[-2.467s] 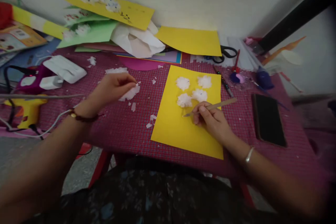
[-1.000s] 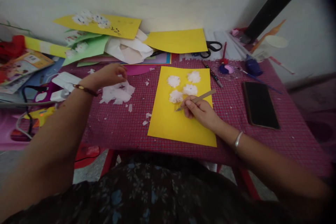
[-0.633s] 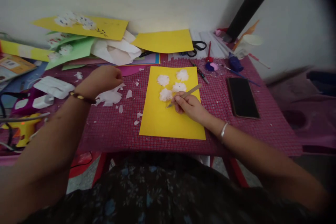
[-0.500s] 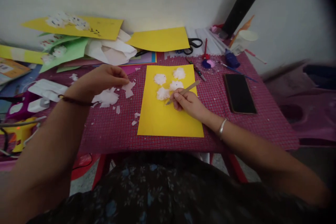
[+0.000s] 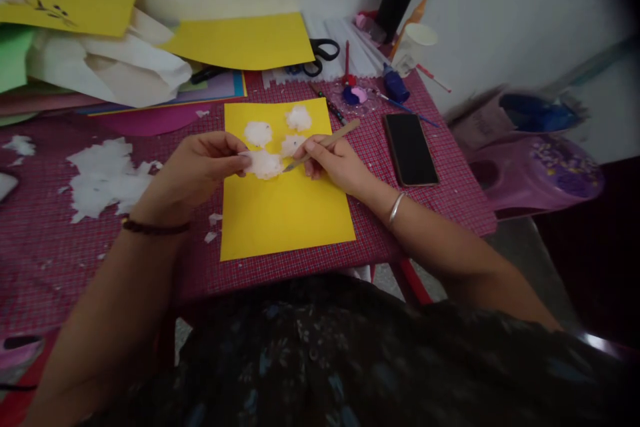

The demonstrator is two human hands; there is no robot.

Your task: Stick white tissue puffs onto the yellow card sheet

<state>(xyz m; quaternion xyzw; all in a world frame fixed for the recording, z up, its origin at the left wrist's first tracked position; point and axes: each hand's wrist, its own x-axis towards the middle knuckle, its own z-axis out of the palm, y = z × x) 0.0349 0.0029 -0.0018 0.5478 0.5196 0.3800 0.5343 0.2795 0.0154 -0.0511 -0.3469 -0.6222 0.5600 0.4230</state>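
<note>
Here, both hands meet over a yellow sheet [image 5: 285, 213] that lies flat on the red checked tablecloth [image 5: 50, 260], near the table's front edge. On the sheet's upper half sit 4 white tissue puffs. 2 are at the top [image 5: 258, 133] [image 5: 299, 118], 1 is in the middle [image 5: 291, 145], and the lowest puff [image 5: 265, 163] lies between the two hands.

The left hand [image 5: 200, 167] comes in from the left with its thumb and forefinger pinched on a bit of white tissue [image 5: 245, 155]. This bit sits right against the lowest puff. I cannot tell whether it is a loose scrap or the puff's own edge. The other fingers are curled loosely, and a dark bracelet [image 5: 155, 227] circles the wrist.

The right hand [image 5: 333, 160] grips a wooden stick [image 5: 325, 143] like a pen, with its fingers closed around the shaft. The stick slants down to the left, and its tip is at the right edge of the lowest puff. A silver bangle [image 5: 396, 208] is on that wrist.

To the left of the sheet, a pile of white tissue scraps [image 5: 105, 177] is spread on the cloth, with a few flecks just beside the sheet's left edge. To the right lies a black phone [image 5: 410, 149], face up and apart from the sheet. Along the wall are a second yellow sheet [image 5: 245, 40], crumpled white paper [image 5: 110, 67], black-handled scissors [image 5: 320, 53], a blue bottle [image 5: 397, 87] and a white cup [image 5: 417, 37].
</note>
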